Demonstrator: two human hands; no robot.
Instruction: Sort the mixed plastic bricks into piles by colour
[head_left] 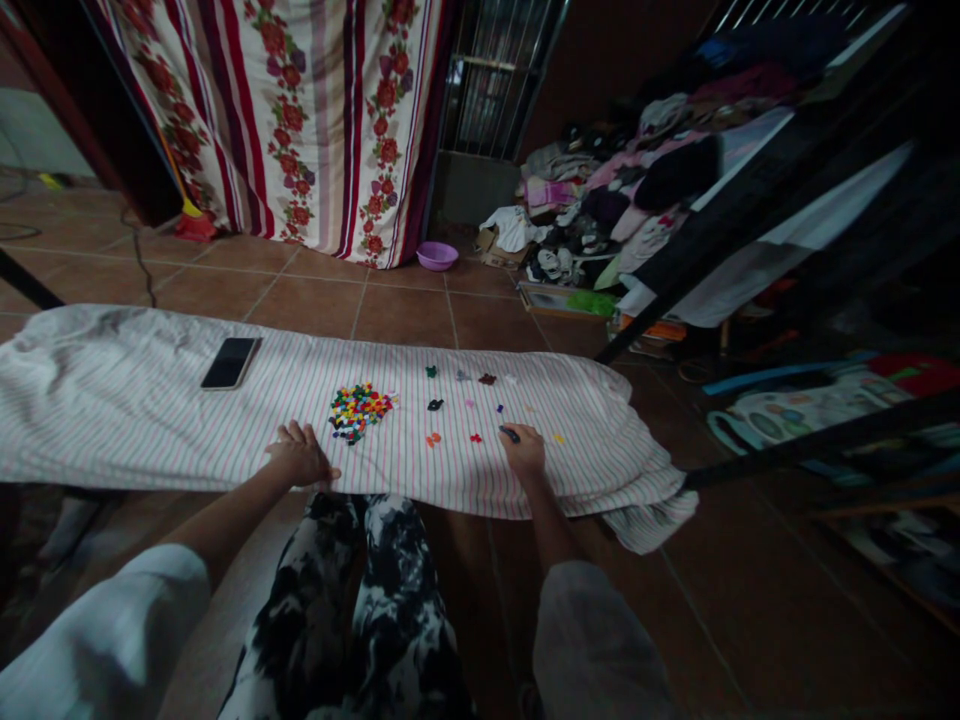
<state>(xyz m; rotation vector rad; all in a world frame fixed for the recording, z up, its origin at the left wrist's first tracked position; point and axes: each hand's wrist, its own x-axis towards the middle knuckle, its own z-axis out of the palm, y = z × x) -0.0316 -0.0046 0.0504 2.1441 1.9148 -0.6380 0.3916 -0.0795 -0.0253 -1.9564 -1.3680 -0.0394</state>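
Observation:
My left hand [300,455] lies with its fingers spread on the striped cloth near the front edge, and holds nothing. To its right is a heap of small multicoloured pieces [360,410], too small to name exactly. My right hand [525,450] is closed around a short dark object [510,433], whose kind does not show. Around that hand lie little groups by colour: red pieces [476,438], orange pieces [433,440], yellow pieces [559,438], a blue piece [500,408], pink pieces [470,403], black pieces [435,405], green pieces [430,371] and dark red pieces [487,379].
The striped cloth [292,440] covers a long narrow surface, with a phone [230,363] at its left. Beyond it stand a purple basin [437,257], a floral curtain [322,130] and a heap of clothes [600,200]. Dark bars [810,440] run along the right.

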